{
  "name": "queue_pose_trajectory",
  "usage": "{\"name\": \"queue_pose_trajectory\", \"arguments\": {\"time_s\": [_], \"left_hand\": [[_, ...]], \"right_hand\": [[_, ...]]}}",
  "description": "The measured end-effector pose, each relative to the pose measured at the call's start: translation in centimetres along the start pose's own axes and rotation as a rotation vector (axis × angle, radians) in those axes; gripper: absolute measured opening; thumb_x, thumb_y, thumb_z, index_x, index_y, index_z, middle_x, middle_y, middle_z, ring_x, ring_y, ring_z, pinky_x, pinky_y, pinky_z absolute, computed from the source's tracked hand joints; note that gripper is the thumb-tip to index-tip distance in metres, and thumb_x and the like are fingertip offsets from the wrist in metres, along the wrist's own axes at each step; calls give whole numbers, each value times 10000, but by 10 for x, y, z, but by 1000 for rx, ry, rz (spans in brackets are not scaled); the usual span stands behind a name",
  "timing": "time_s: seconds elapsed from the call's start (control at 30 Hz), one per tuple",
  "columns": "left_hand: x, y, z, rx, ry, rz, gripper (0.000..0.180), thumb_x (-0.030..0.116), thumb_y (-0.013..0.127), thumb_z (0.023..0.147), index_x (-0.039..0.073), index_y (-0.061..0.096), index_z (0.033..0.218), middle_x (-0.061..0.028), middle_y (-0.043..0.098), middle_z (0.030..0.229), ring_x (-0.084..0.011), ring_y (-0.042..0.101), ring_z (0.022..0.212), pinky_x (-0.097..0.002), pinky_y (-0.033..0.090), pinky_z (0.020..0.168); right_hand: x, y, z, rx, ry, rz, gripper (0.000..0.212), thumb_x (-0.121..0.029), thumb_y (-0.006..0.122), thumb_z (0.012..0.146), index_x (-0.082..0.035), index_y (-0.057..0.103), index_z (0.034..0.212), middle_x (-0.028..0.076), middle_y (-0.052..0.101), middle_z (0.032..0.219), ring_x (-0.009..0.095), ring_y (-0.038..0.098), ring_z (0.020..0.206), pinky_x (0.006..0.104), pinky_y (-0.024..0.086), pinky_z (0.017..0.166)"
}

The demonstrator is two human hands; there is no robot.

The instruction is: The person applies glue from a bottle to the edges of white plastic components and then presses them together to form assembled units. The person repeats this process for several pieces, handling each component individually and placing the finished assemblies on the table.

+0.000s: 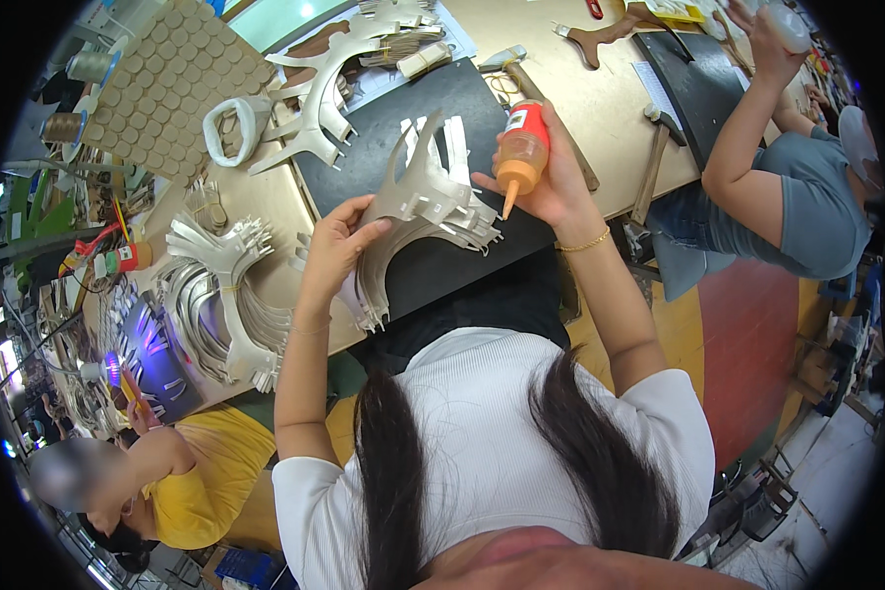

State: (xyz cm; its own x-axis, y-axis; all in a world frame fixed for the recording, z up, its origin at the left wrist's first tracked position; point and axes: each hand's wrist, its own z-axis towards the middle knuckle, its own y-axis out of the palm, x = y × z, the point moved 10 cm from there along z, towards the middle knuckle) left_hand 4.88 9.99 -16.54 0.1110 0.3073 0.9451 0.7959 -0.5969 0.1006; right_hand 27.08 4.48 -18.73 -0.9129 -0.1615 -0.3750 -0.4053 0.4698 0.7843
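Note:
My right hand (559, 182) is closed round a squeeze bottle (523, 149) with a red top part and an orange cap. The bottle is upside down, its orange nozzle pointing down beside the tabbed edge of a pale cut piece. That thin, curved, cream-grey piece (413, 200), with slots and narrow tabs, is pinched by my left hand (339, 246), thumb on top. Whether the nozzle touches it, I cannot tell. More such pieces lie beneath on a black board (364, 162), partly hidden by it.
Bundled pale pieces (231, 285) lie at the left, others (320, 93) beyond the board. A white ring-shaped container (234, 133) stands near a sheet of round-edged tiles (172, 84). Hammers (649, 162) lie at the right. Co-workers sit on both sides, in yellow (211, 477) and grey-blue (806, 206).

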Motion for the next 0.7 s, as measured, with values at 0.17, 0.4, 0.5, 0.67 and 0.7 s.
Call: {"name": "queue_pose_trajectory", "arguments": {"time_s": [0.17, 0.4, 0.5, 0.67, 0.7], "left_hand": [[0, 1, -4, -80, -12, -69, 313, 94, 608, 864, -20, 531, 1144, -34, 615, 1020, -65, 544, 907, -195, 417, 819], [14, -6, -9, 29, 30, 53, 288, 121, 583, 881, 5, 523, 1137, -39, 617, 998, -82, 573, 846, -208, 447, 735], [39, -27, -32, 191, 12, 85, 302, 126, 640, 836, 16, 530, 1095, -31, 613, 886, -76, 562, 647, -206, 445, 545], [107, -71, -74, 464, 29, 572, 314, 137, 695, 777, 20, 575, 1042, -23, 599, 798, -64, 497, 532, -198, 389, 474], [114, -71, -72, 462, 58, 614, 322, 145, 699, 772, 18, 578, 1042, -31, 597, 788, -77, 501, 544, -210, 396, 489]], "right_hand": [[11, 19, 7, -94, 38, -62, 506, -548, 536, 840, -99, 484, 1068, 98, 589, 836, 203, 608, 711, 437, 519, 760], [22, 22, -3, -100, 75, -127, 424, -460, 521, 886, -80, 484, 1072, 124, 587, 844, 191, 617, 705, 323, 549, 606], [19, 11, -8, -46, 61, -176, 400, -446, 514, 894, -85, 499, 1065, 117, 591, 840, 185, 619, 716, 323, 551, 601], [21, 0, -12, -8, 74, -221, 401, -451, 508, 896, -94, 507, 1079, 118, 599, 837, 183, 619, 686, 319, 549, 597], [21, 0, -13, -16, 76, -229, 402, -452, 506, 896, -95, 507, 1083, 119, 600, 838, 182, 619, 678, 319, 548, 596]]}}
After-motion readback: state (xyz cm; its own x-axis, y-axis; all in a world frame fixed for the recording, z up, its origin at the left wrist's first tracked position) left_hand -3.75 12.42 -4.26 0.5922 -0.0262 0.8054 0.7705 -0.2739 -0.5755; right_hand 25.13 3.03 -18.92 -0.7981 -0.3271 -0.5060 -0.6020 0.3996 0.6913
